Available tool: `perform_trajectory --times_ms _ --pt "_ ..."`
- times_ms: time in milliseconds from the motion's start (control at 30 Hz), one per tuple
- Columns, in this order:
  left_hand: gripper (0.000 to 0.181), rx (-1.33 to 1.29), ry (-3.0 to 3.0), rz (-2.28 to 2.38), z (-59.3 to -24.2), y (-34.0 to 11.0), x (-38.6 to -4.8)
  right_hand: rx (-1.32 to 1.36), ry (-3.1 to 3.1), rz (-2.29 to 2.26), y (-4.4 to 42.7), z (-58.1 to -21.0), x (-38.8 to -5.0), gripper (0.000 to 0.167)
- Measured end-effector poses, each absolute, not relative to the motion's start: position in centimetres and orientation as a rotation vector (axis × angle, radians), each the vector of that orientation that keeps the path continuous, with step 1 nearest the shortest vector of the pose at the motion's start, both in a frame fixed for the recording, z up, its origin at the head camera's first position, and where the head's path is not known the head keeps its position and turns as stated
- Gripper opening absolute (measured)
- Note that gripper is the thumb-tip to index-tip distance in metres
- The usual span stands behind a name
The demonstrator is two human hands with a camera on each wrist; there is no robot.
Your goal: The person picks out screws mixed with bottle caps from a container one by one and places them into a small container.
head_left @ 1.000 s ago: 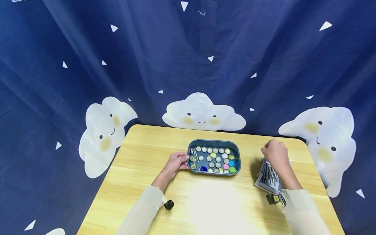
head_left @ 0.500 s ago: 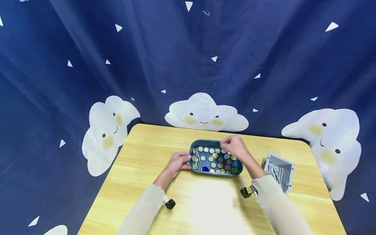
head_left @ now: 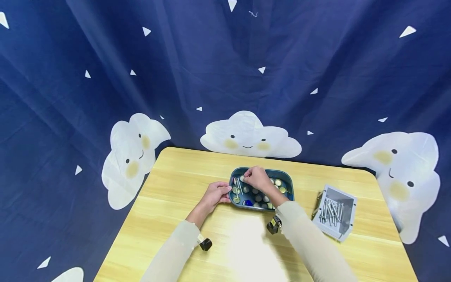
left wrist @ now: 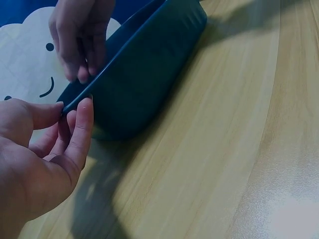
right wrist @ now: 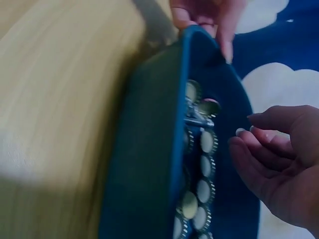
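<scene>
My left hand (head_left: 215, 194) holds the left end of a dark blue-green tray (head_left: 291, 184). In the left wrist view its thumb and fingers pinch the tray's rim (left wrist: 112, 67). The tray holds several bottle caps (right wrist: 204, 191), mostly pale-topped, and bolts (right wrist: 198, 121) lying among caps at its left end. Over the tray's left half is my right hand (head_left: 258, 179), reaching in beside the bolts. Its fingers are loosely bent in the right wrist view, with nothing visible between thumb and fingertips. My right forearm hides part of the tray's contents.
A grey bin (head_left: 347, 221) with several metal bolts (head_left: 331, 211) stands on the wooden table (head_left: 183, 168), right of the tray. A blue curtain (head_left: 225, 78) with cloud prints hangs behind the table.
My right hand has come left from above the grey bin, across the tray, to its left half. The bin is now uncovered. My left hand stays on the tray's end.
</scene>
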State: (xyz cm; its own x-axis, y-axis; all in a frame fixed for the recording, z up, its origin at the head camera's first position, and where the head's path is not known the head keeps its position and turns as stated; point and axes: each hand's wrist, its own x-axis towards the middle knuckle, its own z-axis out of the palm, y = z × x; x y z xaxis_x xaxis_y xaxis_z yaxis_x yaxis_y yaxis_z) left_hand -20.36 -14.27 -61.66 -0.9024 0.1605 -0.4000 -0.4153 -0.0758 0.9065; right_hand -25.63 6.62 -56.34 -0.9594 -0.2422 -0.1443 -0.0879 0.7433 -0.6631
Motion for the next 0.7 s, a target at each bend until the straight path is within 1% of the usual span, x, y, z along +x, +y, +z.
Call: perform_trajectory --times_ms 100,267,500,700 --pt "0.037 -0.280 1.815 2.038 -61.6 -14.2 -20.4 -0.274 2.741 -0.968 5.8 -57.3 -25.9 0.009" --pt "0.035 -0.286 1.811 2.048 -61.4 -13.9 -20.4 -0.221 2.751 -0.922 4.9 -58.5 -26.0 0.018" --pt "0.032 -0.294 1.813 2.049 -61.9 -13.9 -20.6 -0.136 2.776 -0.885 4.2 -59.7 -26.0 0.022" --pt "0.033 -0.295 1.814 2.043 -62.0 -14.1 -20.6 -0.066 2.800 -0.849 3.5 -60.2 -26.3 0.033"
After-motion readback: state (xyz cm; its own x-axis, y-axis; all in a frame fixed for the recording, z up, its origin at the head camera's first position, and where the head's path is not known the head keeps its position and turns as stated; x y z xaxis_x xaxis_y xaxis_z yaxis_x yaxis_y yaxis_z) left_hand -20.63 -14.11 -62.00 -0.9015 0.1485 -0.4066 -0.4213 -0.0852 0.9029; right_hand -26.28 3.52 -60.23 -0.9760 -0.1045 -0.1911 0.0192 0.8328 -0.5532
